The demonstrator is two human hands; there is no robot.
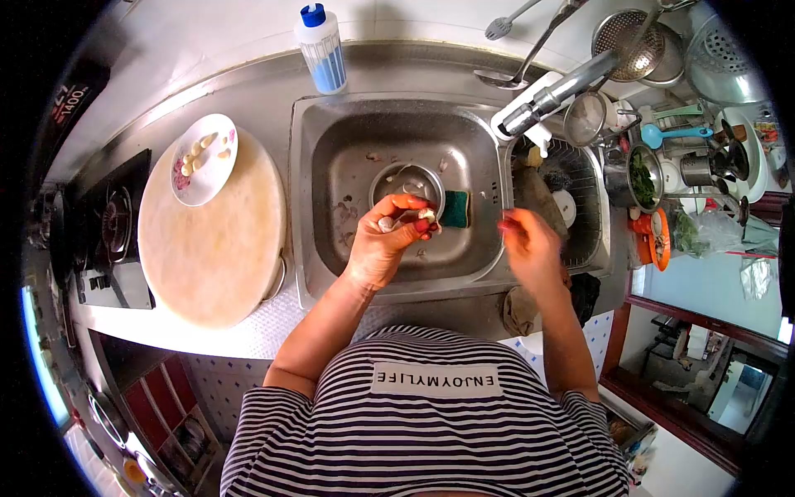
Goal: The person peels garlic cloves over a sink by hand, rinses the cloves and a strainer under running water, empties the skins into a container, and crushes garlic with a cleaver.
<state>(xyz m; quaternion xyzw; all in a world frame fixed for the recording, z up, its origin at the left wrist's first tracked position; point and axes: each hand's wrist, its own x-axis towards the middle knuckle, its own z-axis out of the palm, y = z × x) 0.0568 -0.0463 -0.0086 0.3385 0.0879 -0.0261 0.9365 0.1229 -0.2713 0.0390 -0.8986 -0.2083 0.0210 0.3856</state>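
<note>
Head view: we look down on a person's two hands at a kitchen sink [479,157].
Left hand [383,248]: above the sink, pinching a small garlic clove [427,214] between the thumb and fingers. A bigger pale lump [386,224] sits close to the palm, partly hidden by the fingers.
Right hand [532,245]: over the right edge of the sink, apart from the left hand. Its fingers are bent in, and it looks a bit blurry. I cannot tell if there is something in it.
Metal bowl [440,184]: inside the sink, under the left hand, which hides part of it.
Sponge [457,209]: green, lying in the sink just to the right of the bowl.
Bits of peel [344,217]: thin scraps stuck on the sink floor, mostly on the left.
Plate [204,184]: white with pink flowers, holding some pale cloves [196,150]. It sits at the top of a big round board [214,257], left of the sink.
Bottle [324,58]: white and blue with a blue cap, standing behind the sink.
Wire basket [590,217]: to the right of the sink, with a few things in it.
Tap [563,89]: shiny, behind the sink's right corner.
</note>
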